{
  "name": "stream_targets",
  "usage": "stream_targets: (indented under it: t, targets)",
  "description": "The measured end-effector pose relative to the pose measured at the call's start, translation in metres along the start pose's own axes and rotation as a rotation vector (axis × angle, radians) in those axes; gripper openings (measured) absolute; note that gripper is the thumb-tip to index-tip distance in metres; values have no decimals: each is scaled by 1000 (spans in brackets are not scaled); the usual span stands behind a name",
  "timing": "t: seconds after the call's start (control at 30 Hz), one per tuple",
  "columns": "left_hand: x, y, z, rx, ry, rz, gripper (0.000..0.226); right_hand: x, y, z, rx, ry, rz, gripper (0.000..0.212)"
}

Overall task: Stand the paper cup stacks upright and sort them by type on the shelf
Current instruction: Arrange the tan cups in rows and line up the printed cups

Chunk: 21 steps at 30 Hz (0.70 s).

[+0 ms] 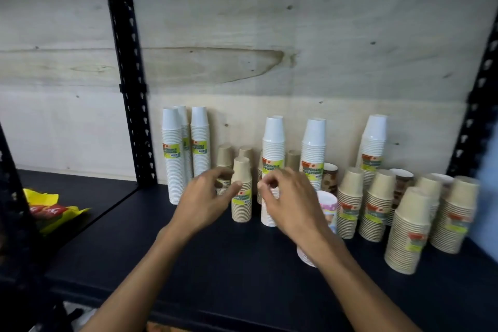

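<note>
Short brown paper cup stack with yellow-green label [241, 191], upright at centre frame on the black shelf board [215, 264]. Left hand [207, 197] just beside it, thumb tip at its label, fingers loosely curled, grasping nothing. Right hand [291, 202] before the tall white cup stack [272, 167], fingertips pinched together; hard to tell whether anything is held. Wider brown cup stacks [407, 232] at right. Yellow-red wrapper [51, 209] at far left.

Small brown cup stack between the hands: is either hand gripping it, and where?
Left hand: thumb tip touches the small brown cup stack mid-height; no closed grip visible. Right hand, fingers curled, holds nothing visible.
</note>
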State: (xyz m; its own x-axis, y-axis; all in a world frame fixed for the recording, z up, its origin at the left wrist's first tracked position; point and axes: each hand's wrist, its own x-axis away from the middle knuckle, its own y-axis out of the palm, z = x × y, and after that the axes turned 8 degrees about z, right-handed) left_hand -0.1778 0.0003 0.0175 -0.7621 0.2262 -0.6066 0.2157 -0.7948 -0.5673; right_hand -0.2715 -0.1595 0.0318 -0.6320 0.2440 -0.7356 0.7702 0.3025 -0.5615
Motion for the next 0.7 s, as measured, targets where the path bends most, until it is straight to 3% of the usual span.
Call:
stream_targets:
  t: [0.07,0.13,0.27,0.33,0.57,0.7]
  targets:
    - [-20,5,31,56,44,12,50,-20,-21,8,11,53,189,16]
    - [-41,13,56,89,55,9,63,-40,-36,22,27,156,282,30]
    - [-80,33,83,49,9,0,83,-70,-43,51,40,358,119,75]
    - [-93,43,86,2,-26,-14,86,-76,-37,63,43,418,18,85]
    - [-93,69,75,-40,-19,-83,69,-73,-21,89,-76,458,-146,59]
    - [-95,62,81,3,17,-41,64,-77,-31,84,-89,426,-108,53]
